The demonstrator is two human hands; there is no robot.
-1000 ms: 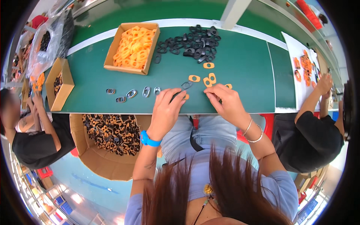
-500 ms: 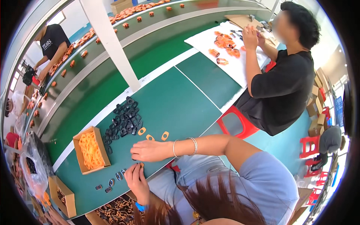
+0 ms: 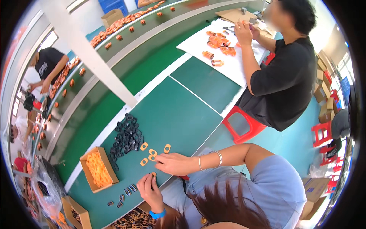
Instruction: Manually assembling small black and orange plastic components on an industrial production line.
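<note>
My left hand (image 3: pixel 150 189), with a blue band at its wrist, pinches a small black-and-orange oval piece (image 3: pixel 153 174) between thumb and fingertips above the table's near edge. Over the table, my right hand (image 3: pixel 175 163) wears bracelets. Its fingertips are closed at the edge of an orange oval ring (image 3: pixel 151 157); the thumb side is partly hidden. Several loose orange rings (image 3: pixel 143 162) lie flat around it. Behind them is a heap of black oval parts (image 3: pixel 129 134). Left of my left hand, a few dark assembled ovals (image 3: pixel 127 191) are lined up.
A cardboard box of orange rings (image 3: pixel 100 168) stands at left, with another carton (image 3: pixel 74 213) nearer. Below the edge sits a bin of mixed parts (image 3: pixel 133 219). A co-worker (image 3: pixel 284 76) handles a piece at right, beside orange parts (image 3: pixel 219 44). A conveyor (image 3: pixel 114 32) curves behind.
My right hand has moved away from my left hand to the orange rings, uncovering more of them. My left hand still pinches its small piece. The whole view has shifted slightly.
</note>
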